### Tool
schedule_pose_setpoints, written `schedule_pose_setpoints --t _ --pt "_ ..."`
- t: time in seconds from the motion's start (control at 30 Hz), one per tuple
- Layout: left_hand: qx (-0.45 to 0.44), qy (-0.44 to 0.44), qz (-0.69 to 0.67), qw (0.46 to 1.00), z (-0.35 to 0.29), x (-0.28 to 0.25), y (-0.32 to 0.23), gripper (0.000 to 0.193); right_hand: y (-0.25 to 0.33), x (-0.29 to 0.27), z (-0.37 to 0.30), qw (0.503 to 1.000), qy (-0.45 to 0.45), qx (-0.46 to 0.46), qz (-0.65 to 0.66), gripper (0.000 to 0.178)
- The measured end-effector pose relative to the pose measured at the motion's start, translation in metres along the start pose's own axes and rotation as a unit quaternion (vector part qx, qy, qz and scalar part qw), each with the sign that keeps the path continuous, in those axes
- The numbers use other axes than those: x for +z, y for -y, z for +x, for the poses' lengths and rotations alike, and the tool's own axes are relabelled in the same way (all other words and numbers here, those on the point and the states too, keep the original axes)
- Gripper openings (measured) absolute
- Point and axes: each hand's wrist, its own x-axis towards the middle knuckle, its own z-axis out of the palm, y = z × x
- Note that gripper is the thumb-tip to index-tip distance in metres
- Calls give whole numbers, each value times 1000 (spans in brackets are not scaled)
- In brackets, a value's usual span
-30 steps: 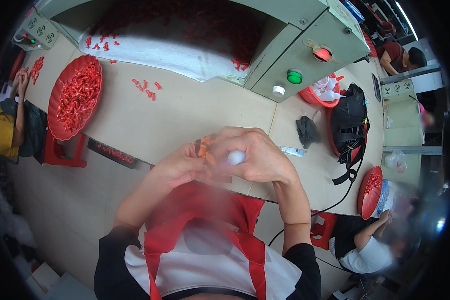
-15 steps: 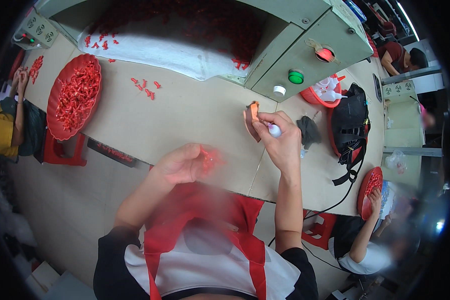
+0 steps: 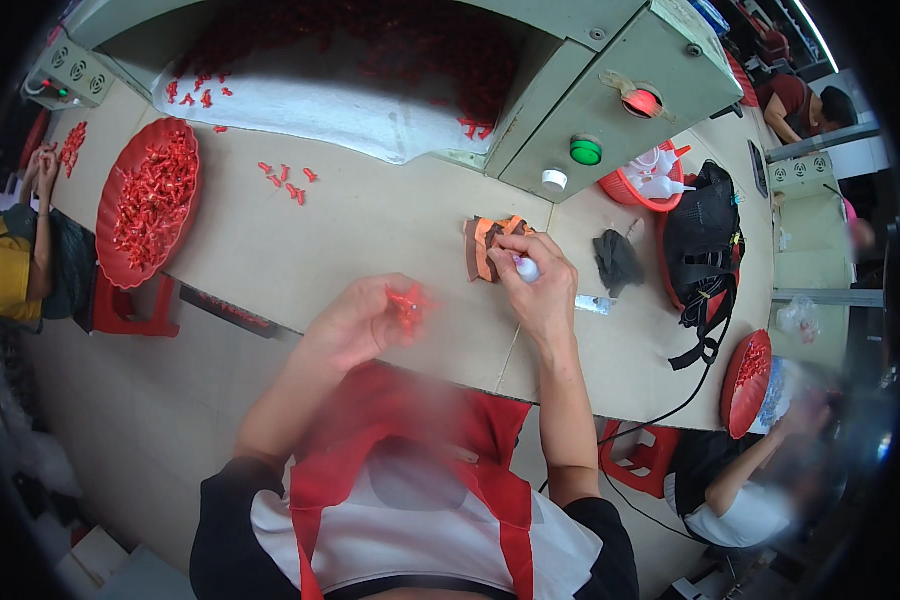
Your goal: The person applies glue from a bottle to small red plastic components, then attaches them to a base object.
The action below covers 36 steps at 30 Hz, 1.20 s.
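Observation:
My left hand (image 3: 353, 322) is curled, palm up, around small red plastic pieces (image 3: 408, 310); haze on the lens blurs them, and I cannot tell how many there are. A small white squeeze bottle (image 3: 527, 268) with a purplish tip sits in my right hand (image 3: 548, 300). Its tip end is at the right edge of a crumpled orange-and-brown cloth (image 3: 480, 250), where my fingertips also are. The cloth lies on the table (image 3: 390, 225). Several loose red pieces (image 3: 296, 192) are scattered on the tabletop, left of the cloth.
A red scalloped bowl (image 3: 106, 235) heaped with red pieces stands left. Ahead, a pale green machine (image 3: 540, 140) has red pieces on white sheeting (image 3: 310, 130). To the right are a red basket (image 3: 625, 190) of bottles, a dark rag (image 3: 618, 262) and a black bag (image 3: 700, 240). Other people sit either side.
The cloth, raised in my right hand before, now lies on the table. My right hand has moved slightly left and down with the bottle. My left hand still holds red pieces.

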Motion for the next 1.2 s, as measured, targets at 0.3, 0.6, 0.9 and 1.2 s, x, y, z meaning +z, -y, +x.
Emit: schedule_pose_setpoints --t 0.3,0.6,0.9,1.2 --pt "432 -135 779 434 1 45 -3 42 -7 6 -3 999 14 -39 -9 14" --pt "430 -150 775 438 3 46 -1 39 -4 6 -3 999 26 -12 -21 14" --pt "442 -147 768 440 5 45 -1 42 -4 6 -3 999 27 -14 -17 13" --pt "273 -152 480 819 -2 33 -1 39 -6 9 -5 998 24 -36 -40 15"
